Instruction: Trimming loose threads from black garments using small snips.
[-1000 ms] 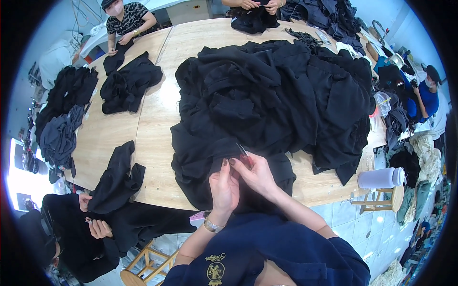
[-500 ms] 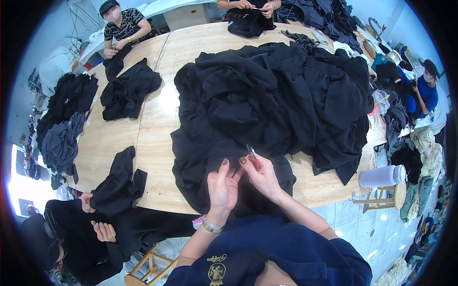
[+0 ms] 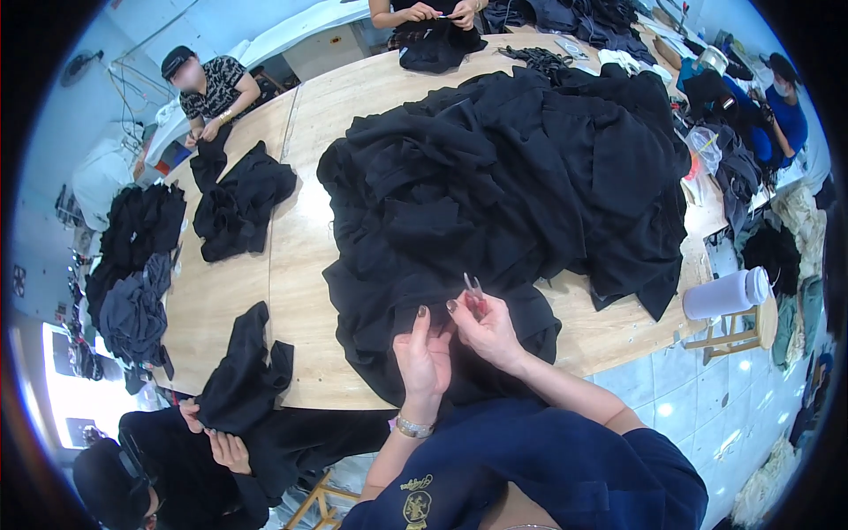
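A large heap of black garments (image 3: 512, 185) covers the middle of the long wooden table (image 3: 300, 256). Its near edge hangs over the table toward me. My left hand (image 3: 424, 353) pinches a fold of that black fabric (image 3: 380, 309) at the table's edge, fingers partly closed on the cloth. My right hand (image 3: 484, 325) sits right beside it and grips small metal thread snips (image 3: 473, 287), their blades pointing up and away from me over the fabric.
Smaller black garment piles (image 3: 243, 199) lie on the table's left part, and more (image 3: 132, 256) on a side surface. Other people work at the far end (image 3: 212, 84), far top (image 3: 428, 13), right (image 3: 782, 97) and near left (image 3: 212, 442). A white bottle (image 3: 724, 293) lies on a stool at right.
Both my hands shifted slightly along the garment's edge, and the snips in my right hand now stick up more clearly above the cloth. The view moved a little closer.
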Demonstrator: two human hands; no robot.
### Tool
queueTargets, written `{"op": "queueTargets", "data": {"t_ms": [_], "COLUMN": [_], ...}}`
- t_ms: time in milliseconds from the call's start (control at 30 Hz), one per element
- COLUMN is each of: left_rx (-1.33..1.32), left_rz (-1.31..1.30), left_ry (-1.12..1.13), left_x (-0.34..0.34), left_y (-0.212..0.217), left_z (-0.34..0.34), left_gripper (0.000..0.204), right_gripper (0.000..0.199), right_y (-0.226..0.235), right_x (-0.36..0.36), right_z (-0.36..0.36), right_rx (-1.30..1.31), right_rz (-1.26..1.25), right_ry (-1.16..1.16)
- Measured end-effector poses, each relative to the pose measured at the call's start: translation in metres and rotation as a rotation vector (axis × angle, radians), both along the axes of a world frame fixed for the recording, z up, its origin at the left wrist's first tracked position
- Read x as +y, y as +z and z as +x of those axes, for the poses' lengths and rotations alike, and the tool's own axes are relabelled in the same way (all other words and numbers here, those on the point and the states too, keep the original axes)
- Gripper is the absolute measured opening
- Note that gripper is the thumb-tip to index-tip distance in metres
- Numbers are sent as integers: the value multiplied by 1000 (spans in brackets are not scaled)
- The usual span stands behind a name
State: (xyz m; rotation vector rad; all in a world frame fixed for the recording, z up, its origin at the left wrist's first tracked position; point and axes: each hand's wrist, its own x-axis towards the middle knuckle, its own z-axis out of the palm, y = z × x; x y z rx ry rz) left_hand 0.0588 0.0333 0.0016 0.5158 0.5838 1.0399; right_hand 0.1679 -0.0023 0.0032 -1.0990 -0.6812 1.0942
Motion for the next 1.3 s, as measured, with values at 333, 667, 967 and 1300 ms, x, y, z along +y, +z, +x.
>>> {"op": "queueTargets", "data": {"t_ms": [333, 667, 967, 1300], "left_rx": [207, 117, 239, -24], "left_rz": [151, -5, 125, -41], "left_ry": [72, 141, 172, -41], "left_x": [-5, -5, -14, 1], "left_y": [5, 18, 3, 28], "left_z": [5, 11, 11, 1], "left_gripper": [21, 13, 8, 24], "right_gripper": [22, 15, 26, 22], "right_y": [9, 6, 15, 2], "right_x": [14, 1, 9, -5], "right_z": [4, 0, 5, 18], "right_rx": [-415, -225, -436, 120], "right_rz": [-87, 51, 21, 97], "right_ry": [1, -7, -133, -148]}}
